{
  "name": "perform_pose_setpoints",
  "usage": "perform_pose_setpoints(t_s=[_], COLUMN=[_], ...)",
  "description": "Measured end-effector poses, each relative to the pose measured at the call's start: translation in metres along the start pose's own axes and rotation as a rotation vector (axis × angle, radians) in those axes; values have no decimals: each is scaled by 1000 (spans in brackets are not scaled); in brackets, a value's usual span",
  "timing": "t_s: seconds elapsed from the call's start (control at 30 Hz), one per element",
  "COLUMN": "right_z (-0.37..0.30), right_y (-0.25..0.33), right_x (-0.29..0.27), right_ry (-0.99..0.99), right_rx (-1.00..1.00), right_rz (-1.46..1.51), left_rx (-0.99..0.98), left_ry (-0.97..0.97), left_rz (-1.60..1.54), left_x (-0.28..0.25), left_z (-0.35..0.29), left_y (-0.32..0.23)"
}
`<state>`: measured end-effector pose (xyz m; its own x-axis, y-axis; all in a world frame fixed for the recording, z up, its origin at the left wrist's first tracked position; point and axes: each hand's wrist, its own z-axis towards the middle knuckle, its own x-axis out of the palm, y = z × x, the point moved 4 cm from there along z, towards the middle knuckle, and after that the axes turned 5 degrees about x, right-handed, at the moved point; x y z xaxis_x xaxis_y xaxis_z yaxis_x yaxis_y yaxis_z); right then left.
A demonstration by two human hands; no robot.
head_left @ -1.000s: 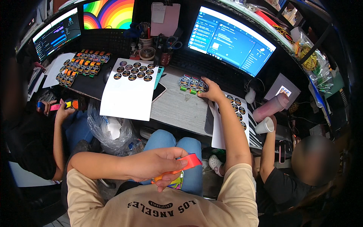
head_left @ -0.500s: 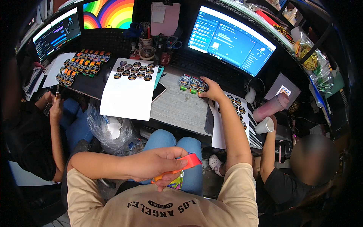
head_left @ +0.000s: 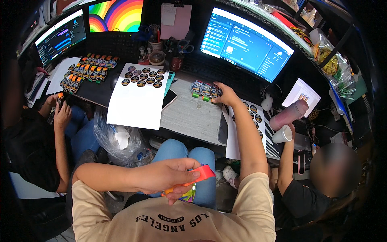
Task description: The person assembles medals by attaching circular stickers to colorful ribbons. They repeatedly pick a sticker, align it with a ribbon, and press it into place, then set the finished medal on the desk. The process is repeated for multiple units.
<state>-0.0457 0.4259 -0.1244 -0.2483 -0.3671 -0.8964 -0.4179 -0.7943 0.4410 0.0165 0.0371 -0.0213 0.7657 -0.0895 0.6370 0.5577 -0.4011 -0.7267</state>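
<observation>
Over my lap, my left hand [head_left: 177, 175] is closed around a red-orange ribbon [head_left: 207, 172], its flat end sticking out past the thumb. Yellow-green material [head_left: 188, 194] hangs below those fingers; what else they hold is hidden. My right hand [head_left: 227, 96] reaches out to the grey desk. Its thumb and fingers grip the edge of the rightmost round medal [head_left: 215, 92]. That one stands in a tight row with other medals [head_left: 196, 86], dark-faced with pale rims and coloured ribbons folded at top and bottom.
White sheets of round dark stickers [head_left: 135, 103] lie left and right. More ribboned medals [head_left: 90, 69] sit by a co-worker's hands [head_left: 60, 111]. At right, another person holds a white cup [head_left: 283, 134] beside a pink tumbler [head_left: 288, 115]. A monitor [head_left: 246, 42] and pen holders [head_left: 156, 56] stand behind.
My hands stay in place on the ribbon and the medal. The co-worker at left has raised a small orange and dark thing between their hands.
</observation>
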Motion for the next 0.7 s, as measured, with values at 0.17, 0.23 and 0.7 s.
perform_pose_setpoints(t_s=[0.17,0.23,0.7], right_z=[3,6,10], right_y=[4,8,30], right_x=[1,5,17], right_ry=[-5,-11,-53], right_rx=[-45,-71,-88], right_rz=[-59,-34,4], left_rx=[6,5,-3], left_ry=[2,2,-13], left_rz=[8,1,110], left_x=[-1,-1,-1], left_z=[-1,0,-1], left_y=[1,1,-2])
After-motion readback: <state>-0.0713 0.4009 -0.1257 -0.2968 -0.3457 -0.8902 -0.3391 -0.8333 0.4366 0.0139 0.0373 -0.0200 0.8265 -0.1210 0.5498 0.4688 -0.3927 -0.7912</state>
